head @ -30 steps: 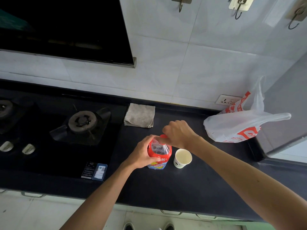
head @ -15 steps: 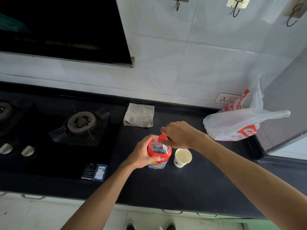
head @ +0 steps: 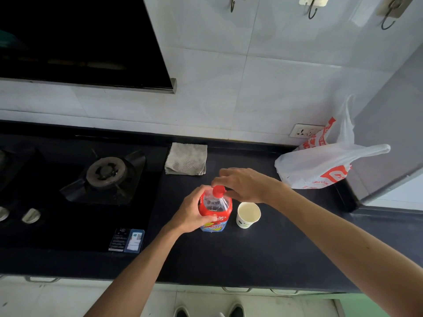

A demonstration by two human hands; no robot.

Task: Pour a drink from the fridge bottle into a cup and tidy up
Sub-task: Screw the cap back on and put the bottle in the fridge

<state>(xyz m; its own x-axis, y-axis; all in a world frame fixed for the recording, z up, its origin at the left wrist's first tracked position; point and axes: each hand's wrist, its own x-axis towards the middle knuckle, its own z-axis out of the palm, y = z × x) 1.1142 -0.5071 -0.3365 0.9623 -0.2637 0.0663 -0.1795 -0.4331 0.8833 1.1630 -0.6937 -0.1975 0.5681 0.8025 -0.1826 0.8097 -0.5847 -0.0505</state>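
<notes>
A clear plastic bottle (head: 216, 209) with a red label stands upright on the black counter (head: 251, 255). My left hand (head: 192, 213) is wrapped around its left side. Its red cap (head: 219, 191) sits on the neck, and my right hand (head: 242, 185) reaches over from the right with its thumb and fingertips pinched at the cap's edges. A white paper cup (head: 248, 215) stands upright just right of the bottle, under my right wrist; its inside looks pale.
A folded grey cloth (head: 186, 159) lies behind the bottle. A gas hob with a burner (head: 106, 171) and knobs (head: 31, 215) fills the left. A white and red plastic bag (head: 320, 168) sits at the back right by a wall socket (head: 305, 131).
My right hand has turned and lifted its fingers, so the red cap, mostly covered before, now shows. The bottle, cup and left hand stay in place.
</notes>
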